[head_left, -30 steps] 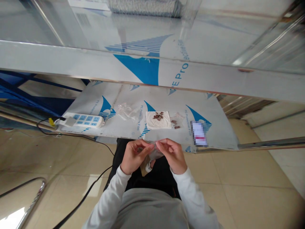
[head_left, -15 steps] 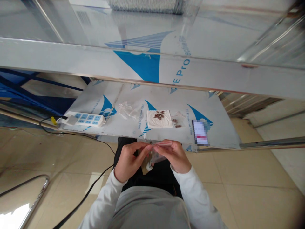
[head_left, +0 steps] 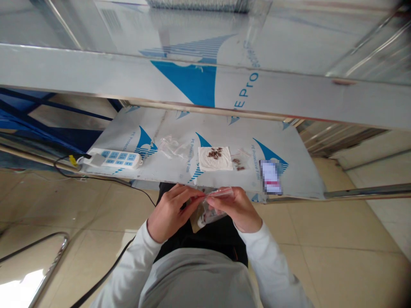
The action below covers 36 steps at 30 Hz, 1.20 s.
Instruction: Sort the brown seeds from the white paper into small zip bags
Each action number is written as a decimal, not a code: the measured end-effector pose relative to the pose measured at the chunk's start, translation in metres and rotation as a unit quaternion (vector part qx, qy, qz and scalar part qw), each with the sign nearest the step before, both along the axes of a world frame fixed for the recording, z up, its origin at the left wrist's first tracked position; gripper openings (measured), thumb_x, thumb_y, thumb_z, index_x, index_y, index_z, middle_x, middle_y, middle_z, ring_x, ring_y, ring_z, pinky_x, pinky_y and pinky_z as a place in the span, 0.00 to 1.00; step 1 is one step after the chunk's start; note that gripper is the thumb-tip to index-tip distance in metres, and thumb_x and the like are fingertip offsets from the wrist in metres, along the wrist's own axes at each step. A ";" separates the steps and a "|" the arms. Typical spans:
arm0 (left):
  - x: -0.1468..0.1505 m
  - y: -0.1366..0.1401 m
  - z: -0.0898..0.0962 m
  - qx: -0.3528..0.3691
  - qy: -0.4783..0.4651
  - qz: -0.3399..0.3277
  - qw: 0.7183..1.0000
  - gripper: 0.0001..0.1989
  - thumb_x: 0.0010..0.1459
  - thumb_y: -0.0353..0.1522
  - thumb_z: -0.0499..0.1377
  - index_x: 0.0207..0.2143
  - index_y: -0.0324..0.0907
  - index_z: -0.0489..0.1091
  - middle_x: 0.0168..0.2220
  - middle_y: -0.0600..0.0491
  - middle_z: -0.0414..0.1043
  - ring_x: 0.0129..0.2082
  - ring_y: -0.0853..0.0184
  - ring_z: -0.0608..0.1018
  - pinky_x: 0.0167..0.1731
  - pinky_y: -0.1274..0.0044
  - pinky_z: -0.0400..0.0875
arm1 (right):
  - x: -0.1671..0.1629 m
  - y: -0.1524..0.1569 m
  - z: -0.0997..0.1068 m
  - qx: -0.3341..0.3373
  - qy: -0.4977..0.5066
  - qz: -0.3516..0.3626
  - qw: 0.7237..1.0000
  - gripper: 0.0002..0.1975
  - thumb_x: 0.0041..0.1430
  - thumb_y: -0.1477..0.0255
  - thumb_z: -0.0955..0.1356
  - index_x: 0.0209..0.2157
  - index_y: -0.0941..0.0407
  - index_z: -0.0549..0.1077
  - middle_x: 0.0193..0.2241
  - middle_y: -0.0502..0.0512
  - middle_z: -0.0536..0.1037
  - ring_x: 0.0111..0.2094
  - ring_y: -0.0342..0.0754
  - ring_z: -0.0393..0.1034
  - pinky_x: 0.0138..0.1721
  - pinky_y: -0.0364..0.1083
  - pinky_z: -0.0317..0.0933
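Both hands meet in front of the shelf's near edge at a clear zip bag [head_left: 214,215] with a reddish strip along its top. My left hand [head_left: 173,210] pinches the bag's top edge at its left end. Thumb and fingers of my right hand [head_left: 238,208] grip the same edge farther right. What lies inside the bag is too blurred to make out. Beyond the hands, a white paper napkin [head_left: 210,165] carries a small heap of brown capsule-like pieces [head_left: 215,153]. Just right of it lies another clear bag [head_left: 245,161] with a few brown pieces.
On the lower metal shelf [head_left: 173,122], a white power strip [head_left: 120,158] lies at left, near crumpled clear bags [head_left: 171,147]. A phone [head_left: 270,176] rests at right. The upper shelf [head_left: 118,70] overhangs the back. A black cable [head_left: 105,273] crosses the floor.
My right hand has shifted slightly right and my left hand slightly left and up. More of the bag's reddish top strip now shows between them. Things on the shelf stay put.
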State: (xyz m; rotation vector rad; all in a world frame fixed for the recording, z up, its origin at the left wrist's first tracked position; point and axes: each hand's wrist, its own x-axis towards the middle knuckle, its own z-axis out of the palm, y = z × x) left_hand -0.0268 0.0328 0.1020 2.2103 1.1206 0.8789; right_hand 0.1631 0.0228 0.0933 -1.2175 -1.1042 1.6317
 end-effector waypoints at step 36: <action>0.000 -0.006 0.005 -0.128 -0.201 -0.072 0.969 0.07 0.54 0.23 0.61 0.36 0.41 0.73 0.32 0.53 0.76 0.32 0.71 0.77 0.34 0.80 0.71 | 0.005 -0.001 -0.005 -0.044 0.174 0.101 0.978 0.12 0.48 0.67 0.72 0.21 0.62 0.75 0.12 0.45 0.64 0.13 0.34 0.48 0.16 0.40 0.39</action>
